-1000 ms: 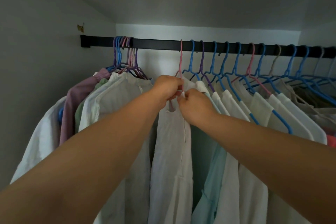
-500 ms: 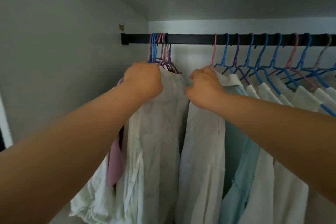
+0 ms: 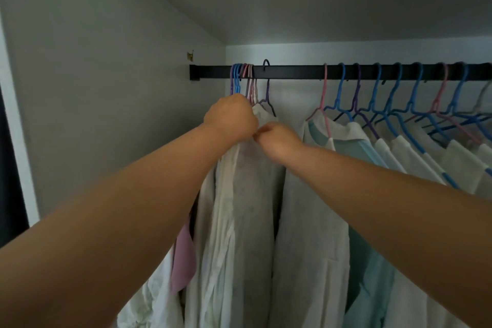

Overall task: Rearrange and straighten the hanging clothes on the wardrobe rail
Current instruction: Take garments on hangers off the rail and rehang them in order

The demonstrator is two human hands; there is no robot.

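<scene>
A black rail (image 3: 292,72) runs across the wardrobe. At its left end several hangers are bunched tight, and a purple hanger (image 3: 267,88) hangs just right of them, carrying a white shirt (image 3: 253,208). My left hand (image 3: 230,117) is closed on that shirt's collar and shoulder. My right hand (image 3: 277,138) pinches the same collar from the right, touching the left hand. Right of a gap, a pink hanger (image 3: 323,104) carries another white shirt (image 3: 311,221), followed by a pale blue garment (image 3: 372,274) and several white shirts on blue hangers.
The grey side wall (image 3: 106,88) stands close on the left, with a small brass fitting (image 3: 190,55) above the rail's end. A lilac garment (image 3: 182,261) hangs among crumpled white ones at the far left. The sloping ceiling lies low over the rail.
My right hand has left the shirt on the pink hanger and moved left onto the collar beside my left hand. A purple hanger now hangs apart from the bunch. The view has shifted left.
</scene>
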